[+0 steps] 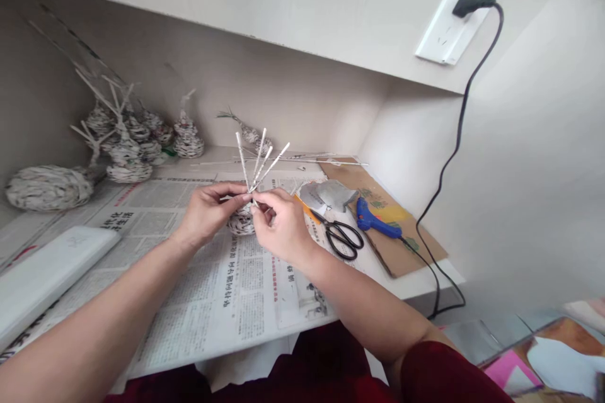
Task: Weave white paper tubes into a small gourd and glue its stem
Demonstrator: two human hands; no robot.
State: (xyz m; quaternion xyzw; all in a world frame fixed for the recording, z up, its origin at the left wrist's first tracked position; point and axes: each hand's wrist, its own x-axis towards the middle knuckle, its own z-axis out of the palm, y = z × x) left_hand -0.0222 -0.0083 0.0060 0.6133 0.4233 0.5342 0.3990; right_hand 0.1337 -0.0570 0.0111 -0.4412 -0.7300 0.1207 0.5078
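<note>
A small woven paper gourd (241, 223) stands on the newspaper between my hands, partly hidden by them. Several thin rolled-paper tubes (258, 160) fan upward from its neck. My left hand (212, 208) pinches the gourd's neck from the left, thumb and fingers closed. From the right, my right hand (283, 223) closes its thumb and fingers at the same neck, on what looks like a rolled-paper strand. The fingertips almost meet there, and they cover the exact spot where the strand crosses the tubes.
Scissors (344, 239) and a blue glue gun (375, 220) lie at right, the gun on cardboard (392, 258). Its black cord (456, 151) hangs at the right. Finished woven gourds (130, 151) crowd the back left. A white box (57, 271) sits front left on newspaper (189, 302).
</note>
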